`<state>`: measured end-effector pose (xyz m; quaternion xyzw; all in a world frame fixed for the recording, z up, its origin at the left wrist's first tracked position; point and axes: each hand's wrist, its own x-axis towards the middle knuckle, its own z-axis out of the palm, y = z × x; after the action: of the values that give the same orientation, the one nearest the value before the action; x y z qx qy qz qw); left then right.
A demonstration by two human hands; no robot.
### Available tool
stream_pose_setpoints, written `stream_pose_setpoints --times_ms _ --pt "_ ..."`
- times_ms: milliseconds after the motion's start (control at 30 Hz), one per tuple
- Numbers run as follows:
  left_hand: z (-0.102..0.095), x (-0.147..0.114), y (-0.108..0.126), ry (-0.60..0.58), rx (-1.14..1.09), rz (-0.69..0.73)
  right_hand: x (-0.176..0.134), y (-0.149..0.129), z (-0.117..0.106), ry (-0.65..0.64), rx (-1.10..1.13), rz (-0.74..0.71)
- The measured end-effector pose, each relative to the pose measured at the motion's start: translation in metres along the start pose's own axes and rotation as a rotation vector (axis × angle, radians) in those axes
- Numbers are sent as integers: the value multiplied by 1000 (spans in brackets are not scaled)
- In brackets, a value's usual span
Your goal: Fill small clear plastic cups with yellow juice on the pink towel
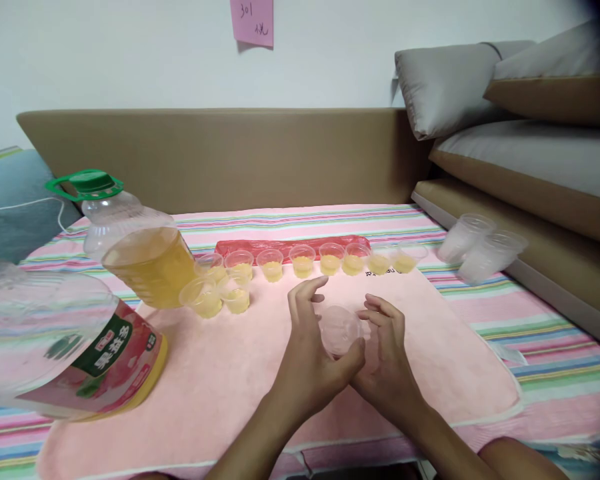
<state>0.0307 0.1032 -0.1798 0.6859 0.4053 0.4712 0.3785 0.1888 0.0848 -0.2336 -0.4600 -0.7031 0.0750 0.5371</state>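
Note:
A clear plastic cup [341, 328] is tilted between my two hands above the pink mat [260, 380]; no liquid shows in it. My left hand [313, 340] curves around its left side, with the thumb across the front. On the other side, my right hand [386, 343] has bent fingers against the cup's right side. Beyond my hands, several small cups of yellow liquid [303, 264] form a row along the mat's far edge. Two more cups, one of them a filled cup [237, 299], stand in front of the row's left end.
On the left are a large labelled juice bottle [125, 367] and a green-capped jug [147, 267] of yellow liquid. Stacked clear cups [490, 257] lie at right. A red plastic wrapper [293, 247] lies behind the row. Sofa cushions [530, 160] border the right side.

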Motion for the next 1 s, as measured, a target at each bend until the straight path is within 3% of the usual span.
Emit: stream_pose_setpoints --times_ms 400,1000 --pt "-7 0 3 -74 48 -51 -2 2 1 -8 14 2" --pt "-6 1 2 -64 63 -55 -2 1 1 -15 14 5"
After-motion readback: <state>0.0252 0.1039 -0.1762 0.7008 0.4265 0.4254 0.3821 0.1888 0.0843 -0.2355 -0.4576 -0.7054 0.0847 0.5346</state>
